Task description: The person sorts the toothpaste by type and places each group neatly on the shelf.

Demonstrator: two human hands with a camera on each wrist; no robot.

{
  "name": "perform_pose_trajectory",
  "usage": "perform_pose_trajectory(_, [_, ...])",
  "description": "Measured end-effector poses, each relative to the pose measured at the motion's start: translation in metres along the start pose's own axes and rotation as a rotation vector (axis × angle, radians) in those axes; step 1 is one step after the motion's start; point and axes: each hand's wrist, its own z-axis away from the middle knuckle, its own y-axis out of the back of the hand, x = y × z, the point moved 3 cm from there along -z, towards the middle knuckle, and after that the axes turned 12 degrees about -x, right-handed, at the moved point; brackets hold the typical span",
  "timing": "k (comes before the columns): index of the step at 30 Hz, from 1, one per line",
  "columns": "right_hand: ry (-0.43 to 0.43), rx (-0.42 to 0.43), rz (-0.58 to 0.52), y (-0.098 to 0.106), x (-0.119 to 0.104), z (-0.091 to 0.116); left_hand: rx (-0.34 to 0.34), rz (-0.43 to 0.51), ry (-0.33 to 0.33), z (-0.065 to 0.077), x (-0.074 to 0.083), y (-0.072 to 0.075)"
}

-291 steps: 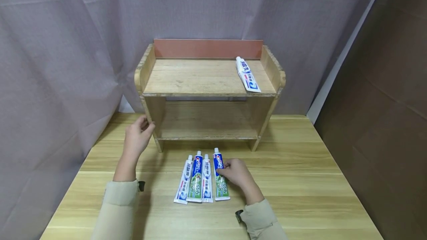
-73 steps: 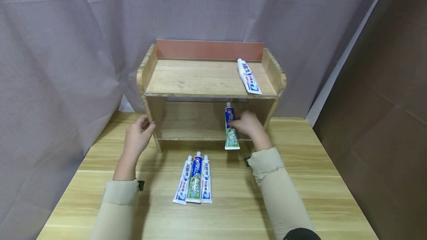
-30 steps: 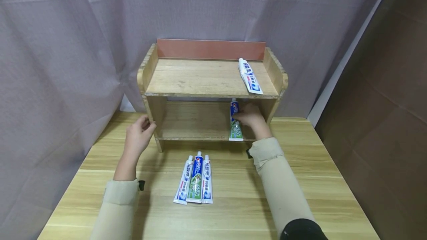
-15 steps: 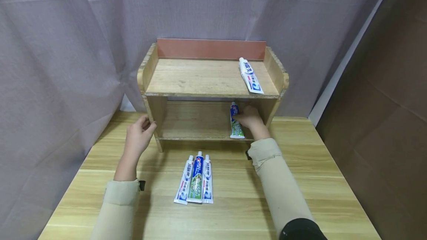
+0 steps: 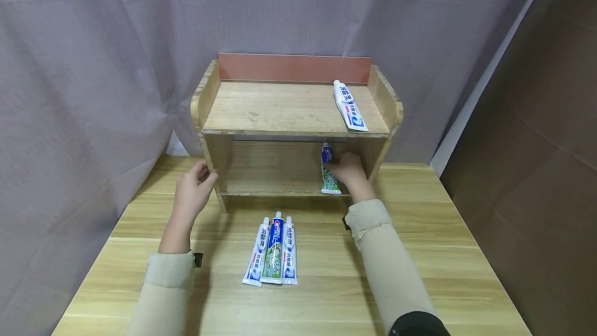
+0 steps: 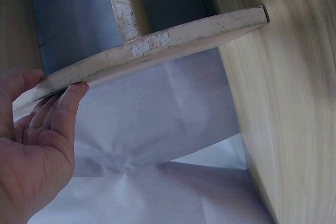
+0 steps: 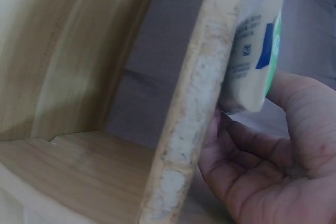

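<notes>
A two-tier wooden shelf (image 5: 280, 134) stands on the table. My left hand (image 5: 195, 188) pinches its left side panel (image 6: 152, 45) between thumb and fingers. On the right part of the lower board, my right hand (image 5: 350, 170) holds a blue-and-green toothpaste tube (image 5: 331, 184), cap toward the back. In the right wrist view the tube's (image 7: 254, 51) flat end sticks out over the board edge (image 7: 197, 98), my thumb at its green face and the other fingers curled beside it. A white toothpaste tube (image 5: 350, 108) lies on the top board at the right.
In front of the shelf, three tubes lie side by side on the table (image 5: 224, 305): a white tube (image 5: 257, 255), a blue-and-green tube (image 5: 274, 253) and another white tube (image 5: 289, 253). A grey curtain (image 5: 280, 9) hangs behind, and a brown panel (image 5: 527, 170) stands at the right.
My right hand has carried the blue-and-green tube from the table's row up onto the lower board. Over the last half second the hand shifted slightly toward me. My left hand stayed put.
</notes>
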Motion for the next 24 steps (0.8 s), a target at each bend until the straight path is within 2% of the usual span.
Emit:
perform_pose_trajectory(7, [-0.034, 0.019, 0.020, -0.0071, -0.0008, 0.0005, -0.010, 0.008, 0.013, 0.0005, 0.0009, 0.0003])
perform_pose_trajectory(20, [-0.008, 0.113, 0.088, -0.0091, -0.0065, 0.0059, -0.001, -0.005, 0.006, 0.0009, 0.0008, 0.0010])
perform_pose_trajectory(24, [-0.005, 0.117, 0.090, -0.0097, -0.0067, 0.0065, -0.001, 0.001, 0.003, 0.0011, 0.0017, 0.0011])
